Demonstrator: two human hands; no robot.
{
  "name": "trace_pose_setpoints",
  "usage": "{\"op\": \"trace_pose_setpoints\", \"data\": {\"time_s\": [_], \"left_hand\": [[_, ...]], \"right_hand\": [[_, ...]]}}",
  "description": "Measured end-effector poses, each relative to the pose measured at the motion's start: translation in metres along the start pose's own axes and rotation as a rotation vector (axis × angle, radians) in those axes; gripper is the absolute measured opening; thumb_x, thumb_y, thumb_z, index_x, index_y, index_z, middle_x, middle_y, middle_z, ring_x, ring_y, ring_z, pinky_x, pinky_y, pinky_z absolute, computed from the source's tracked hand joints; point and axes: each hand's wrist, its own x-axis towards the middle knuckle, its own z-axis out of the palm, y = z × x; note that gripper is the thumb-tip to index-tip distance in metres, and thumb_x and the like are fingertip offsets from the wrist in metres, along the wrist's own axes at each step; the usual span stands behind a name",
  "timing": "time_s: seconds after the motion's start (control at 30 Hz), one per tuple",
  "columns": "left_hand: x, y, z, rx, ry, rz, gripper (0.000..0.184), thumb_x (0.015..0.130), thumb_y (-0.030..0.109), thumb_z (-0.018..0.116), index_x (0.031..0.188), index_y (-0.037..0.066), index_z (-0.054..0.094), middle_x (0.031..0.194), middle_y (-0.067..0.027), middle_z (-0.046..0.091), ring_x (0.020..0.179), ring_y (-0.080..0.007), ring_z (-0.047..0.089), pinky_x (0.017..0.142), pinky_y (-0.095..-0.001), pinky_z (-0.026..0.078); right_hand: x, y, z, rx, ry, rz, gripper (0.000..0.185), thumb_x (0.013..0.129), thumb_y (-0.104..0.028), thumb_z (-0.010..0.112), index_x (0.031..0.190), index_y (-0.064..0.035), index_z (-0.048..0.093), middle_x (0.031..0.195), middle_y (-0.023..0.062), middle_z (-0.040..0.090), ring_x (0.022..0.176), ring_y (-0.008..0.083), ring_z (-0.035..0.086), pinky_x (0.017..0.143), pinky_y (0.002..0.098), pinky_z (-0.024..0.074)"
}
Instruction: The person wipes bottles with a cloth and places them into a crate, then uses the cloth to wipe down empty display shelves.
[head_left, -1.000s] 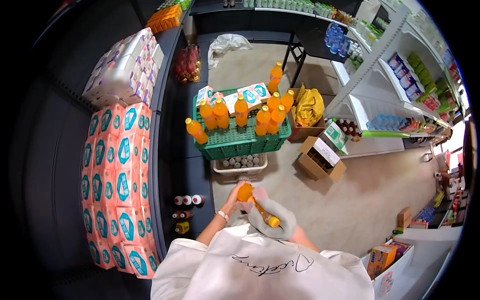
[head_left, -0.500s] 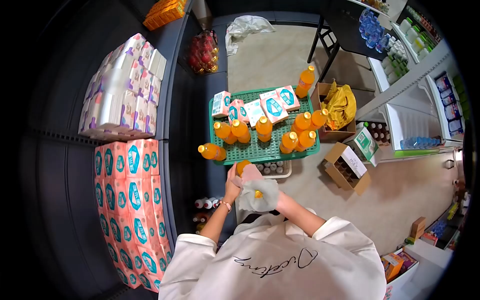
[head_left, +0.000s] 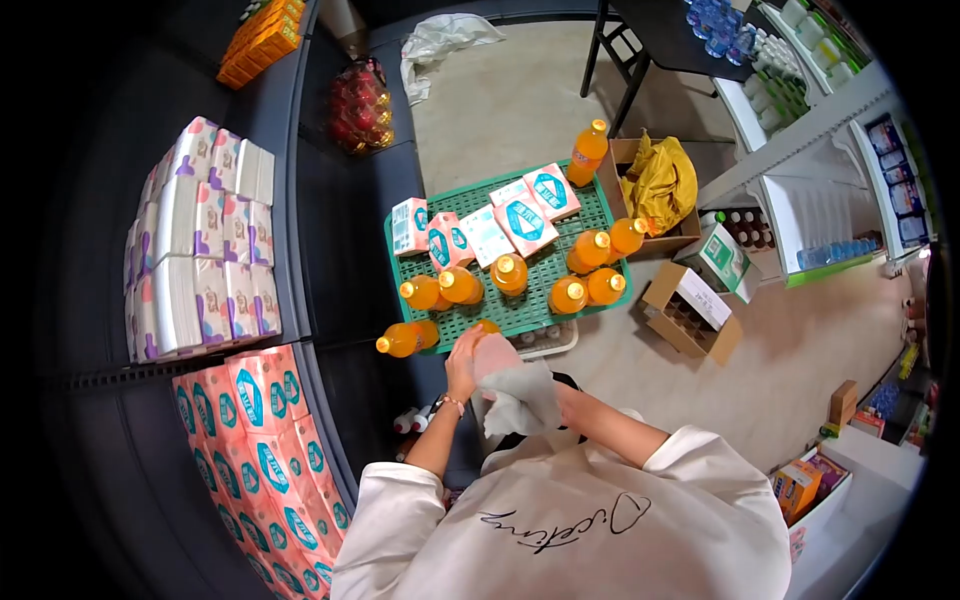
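Note:
My left hand is closed round an orange bottle, whose base end shows just past the fingers at the near edge of the green crate. A grey-white cloth covers most of my right hand, which holds it against the bottle; its fingers are hidden. On the crate stand several orange bottles, with one more tilted at the left corner. Pink and white tissue packs lie across the crate's middle and far side.
Stacked tissue packs fill the left shelf. Right of the crate are a box with yellow plastic and an open carton. A white basket sits under the crate. White shelving stands at the right.
The bottle and both hands have moved forward to the crate's near edge. The cloth now hides the bottle's neck and cap. The view has shifted and looks down more steeply on the crate.

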Motion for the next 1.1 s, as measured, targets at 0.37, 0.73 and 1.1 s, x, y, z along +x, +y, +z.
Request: {"op": "trace_pose_setpoints", "data": {"time_s": [0.37,0.73,1.1], "left_hand": [[-0.012,-0.069,0.051,-0.183,0.252,-0.27,0.059,0.068,0.008,0.074,0.122,0.005,0.052,0.114,-0.014,0.063,0.106,-0.0323,0.06,0.089,-0.0376,0.048],[0.013,-0.081,0.074,-0.354,0.326,-0.476,0.058,0.062,0.012,0.086,0.11,-0.002,0.058,0.103,-0.0169,0.067,0.095,-0.0324,0.065,0.08,-0.0384,0.051],[0.002,-0.096,0.094,-0.37,0.434,-0.442,0.08,0.061,0.013,0.086,0.128,0.001,0.044,0.118,-0.016,0.06,0.099,-0.0306,0.063,0.084,-0.0386,0.05]], "right_hand": [[-0.069,-0.038,0.002,-1.978,0.218,-0.826,0.033,0.087,-0.012,0.056,0.12,-0.0094,0.06,0.104,0.0131,0.064,0.091,0.0241,0.061,0.079,0.034,0.0498],[-0.119,-0.079,0.059,-1.894,0.888,-1.685,0.031,0.093,-0.027,0.048,0.118,-0.0089,0.053,0.113,0.0044,0.056,0.104,0.0274,0.052,0.086,0.0392,0.0463],[-0.101,-0.062,0.103,-1.541,0.332,-1.584,0.04,0.095,-0.038,0.043,0.125,-0.0125,0.046,0.117,0.0049,0.053,0.106,0.0261,0.05,0.088,0.0392,0.0454]]}}
